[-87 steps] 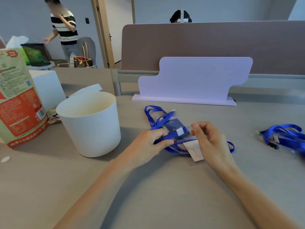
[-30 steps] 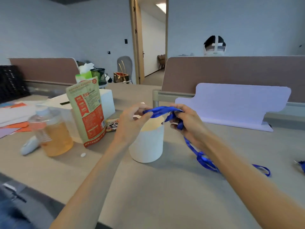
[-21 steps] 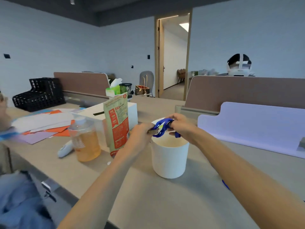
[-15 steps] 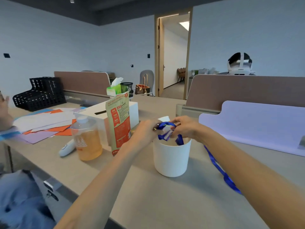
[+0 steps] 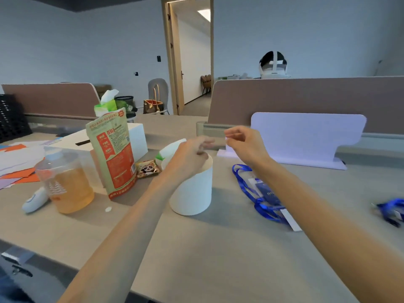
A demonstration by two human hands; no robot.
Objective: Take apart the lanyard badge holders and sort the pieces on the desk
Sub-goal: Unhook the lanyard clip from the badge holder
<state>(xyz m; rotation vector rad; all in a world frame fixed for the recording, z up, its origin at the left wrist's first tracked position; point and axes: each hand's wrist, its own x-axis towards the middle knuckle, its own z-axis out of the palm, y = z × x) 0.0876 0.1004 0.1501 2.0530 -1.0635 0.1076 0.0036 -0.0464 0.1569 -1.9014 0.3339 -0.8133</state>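
My left hand (image 5: 189,154) hovers over the mouth of the white bucket (image 5: 193,193), fingers loosely bent, with nothing visible in it. Just right of the bucket and above the desk, my right hand (image 5: 246,143) is raised with thumb and fingers slightly apart and empty. A blue lanyard (image 5: 260,203) with its clear badge holder (image 5: 265,191) and a white card (image 5: 290,221) lies on the desk under my right forearm. Another blue lanyard (image 5: 391,212) lies at the far right edge. The bucket's inside is hidden.
Left of the bucket stand a red-and-green snack bag (image 5: 113,149), a jar of amber liquid (image 5: 67,182), a white box (image 5: 137,138) and a small panda packet (image 5: 147,169). A pale purple stand (image 5: 306,136) and a brown partition (image 5: 306,99) bound the back. Papers lie at far left.
Half a second ago both hands held a blue lanyard bunched over the bucket; now neither hand holds any strap. The right hand has lifted away to the right.
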